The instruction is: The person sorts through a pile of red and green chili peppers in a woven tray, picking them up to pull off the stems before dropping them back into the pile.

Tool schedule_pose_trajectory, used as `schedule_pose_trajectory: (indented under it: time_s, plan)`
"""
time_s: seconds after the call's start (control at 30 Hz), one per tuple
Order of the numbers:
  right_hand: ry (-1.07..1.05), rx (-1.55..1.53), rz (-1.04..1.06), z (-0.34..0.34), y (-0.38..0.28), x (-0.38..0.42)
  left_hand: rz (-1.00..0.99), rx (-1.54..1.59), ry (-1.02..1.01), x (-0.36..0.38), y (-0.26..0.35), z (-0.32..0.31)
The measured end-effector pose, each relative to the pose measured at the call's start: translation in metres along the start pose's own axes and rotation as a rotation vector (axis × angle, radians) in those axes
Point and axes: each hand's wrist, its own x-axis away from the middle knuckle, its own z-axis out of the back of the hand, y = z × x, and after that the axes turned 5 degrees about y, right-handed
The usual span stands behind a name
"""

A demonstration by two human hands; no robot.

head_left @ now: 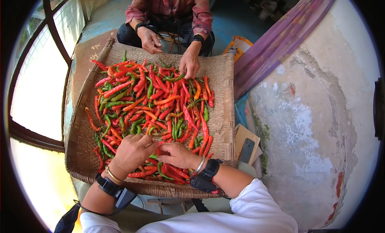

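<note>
A big woven tray [222, 112] fills the middle of the frame, and a pile of chillies [154, 108], red, orange and green, covers most of it from upper centre down to my hands at the lower centre. To the right, a pale weathered wall [317, 124] takes the whole right side, with a purple cloth [276, 48] running diagonally across the upper right. At the top centre sits another person in a reddish shirt [172, 4]; that person's hand [189, 64] rests on the far edge of the pile, the other hand [150, 40] just off it. My left hand [132, 152] is curled, fingers bent in on the chillies at the near edge; whether it has 1 pinched I cannot tell. My right hand [176, 154] lies just beside it, fingers partly bent and pressed onto the chillies. A dark phone [247, 150] lies right of the tray
</note>
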Motion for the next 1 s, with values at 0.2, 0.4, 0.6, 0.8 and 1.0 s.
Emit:
schedule_pose_trajectory:
  time_s: [0.2, 0.4, 0.6, 0.8, 1.0]
  plan:
    - [0.098, -0.164, -0.13, 0.006, -0.004, 0.0, 0.261, 0.229, 0.143, 0.001, 0.007, -0.01]
    - [0.328, -0.742, -0.317, 0.016, -0.012, 0.002, 0.539, 0.937, -0.1, 0.002, 0.019, -0.013]
    - [0.358, -0.789, -0.328, 0.019, -0.003, 0.002, 0.422, 0.72, -0.142, 0.012, 0.006, -0.026]
    - [0.448, -0.922, -0.319, 0.063, 0.018, -0.008, 0.502, 0.255, -0.23, 0.018, -0.022, -0.035]
    - [0.814, -1.173, -0.366, 0.083, 0.028, -0.008, 0.581, 0.146, -0.098, 0.02, -0.038, -0.047]
